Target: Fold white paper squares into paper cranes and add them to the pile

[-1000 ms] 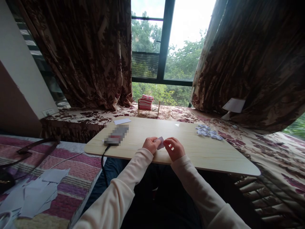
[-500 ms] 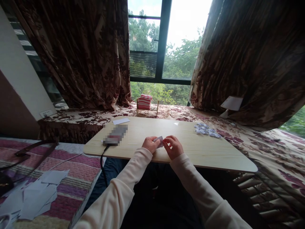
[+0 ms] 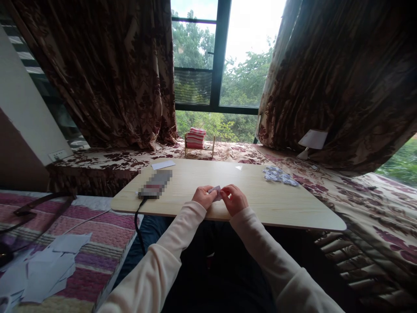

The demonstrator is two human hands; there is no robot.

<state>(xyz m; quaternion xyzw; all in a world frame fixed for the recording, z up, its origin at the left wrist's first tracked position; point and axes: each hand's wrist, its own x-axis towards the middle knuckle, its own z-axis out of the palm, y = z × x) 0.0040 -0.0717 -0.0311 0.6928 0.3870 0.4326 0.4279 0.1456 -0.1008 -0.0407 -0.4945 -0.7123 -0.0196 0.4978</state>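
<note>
Your right hand [image 3: 236, 201] has drawn its fingers together at the paper [image 3: 218, 192], though whether they grip it cannot be told; your left hand [image 3: 202, 198] pinches it above the table [image 3: 276, 208].

Head view: taken from the wearer's head; faced forward and tilted down.
Left hand [image 3: 202, 198] and right hand [image 3: 236, 201]: seen from above and behind, just below the frame's centre, at close range.
Sleeves [image 3: 156, 267]: cut by the lower edge, nearest the lens.
Table [image 3: 276, 206]: viewed obliquely from its near side; framed from end to end.
Window [image 3: 246, 74]: faced beyond the table, farther off; cut by the upper edge.
Bed [image 3: 106, 241]: caught at lower left.
</note>
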